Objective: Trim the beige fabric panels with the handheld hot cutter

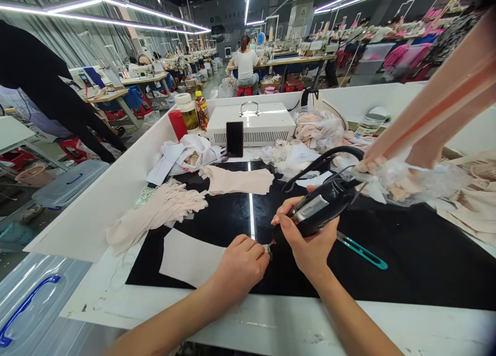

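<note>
My right hand (310,242) is wrapped round a black handheld electric tool (323,206) with a silver panel and a thick black cable. The tool's tip points down and left toward my left hand (246,260). Fingers of that left hand are closed on the right end of a pale fabric piece (189,258), which lies flat on the black mat (406,263). A small light tab shows at the fingertips, close to the tool's tip. Just right of my right hand, a teal-handled cutter (366,252) rests on the mat.
Another person's blurred arms (437,97) reach in from the right over a plastic bag (422,183). Fabric stacks (155,216) lie left, another piece (242,181) behind. A phone (234,139) leans on a white metal box (251,121). White walls edge the table.
</note>
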The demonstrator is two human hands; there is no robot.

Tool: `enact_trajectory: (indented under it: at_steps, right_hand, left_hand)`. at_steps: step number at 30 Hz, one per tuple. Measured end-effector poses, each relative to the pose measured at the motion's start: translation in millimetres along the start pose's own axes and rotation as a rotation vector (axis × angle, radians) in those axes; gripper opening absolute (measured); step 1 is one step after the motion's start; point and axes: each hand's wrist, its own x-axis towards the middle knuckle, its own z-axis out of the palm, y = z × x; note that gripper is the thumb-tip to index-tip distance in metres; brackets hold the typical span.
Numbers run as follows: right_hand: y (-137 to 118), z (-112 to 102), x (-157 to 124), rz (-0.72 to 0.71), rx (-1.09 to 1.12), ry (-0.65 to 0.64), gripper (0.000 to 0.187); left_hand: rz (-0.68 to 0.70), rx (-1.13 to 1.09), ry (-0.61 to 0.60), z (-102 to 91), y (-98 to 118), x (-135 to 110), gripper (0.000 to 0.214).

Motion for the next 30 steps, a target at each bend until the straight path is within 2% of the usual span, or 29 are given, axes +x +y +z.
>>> enact_trajectory:
  at_steps: [11,21,30]
  right_hand:
    - [0.6,0.2,0.0,-0.009,-0.024,0.01,0.056]
    - [-1.7,-1.7,-0.9,0.002,-0.042,0.0,0.056]
    - [-2.7,-1.7,-1.5,0.001,-0.027,0.003,0.055]
  left_hand:
    - [0.021,0.058,0.046,4.2,5.5,6.3,0.031]
    - [-0.162,0.011,0.113,7.1,-4.5,4.5,0.023]
    - [-0.154,0.068,0.143,20.5,1.4,2.5,0.029]
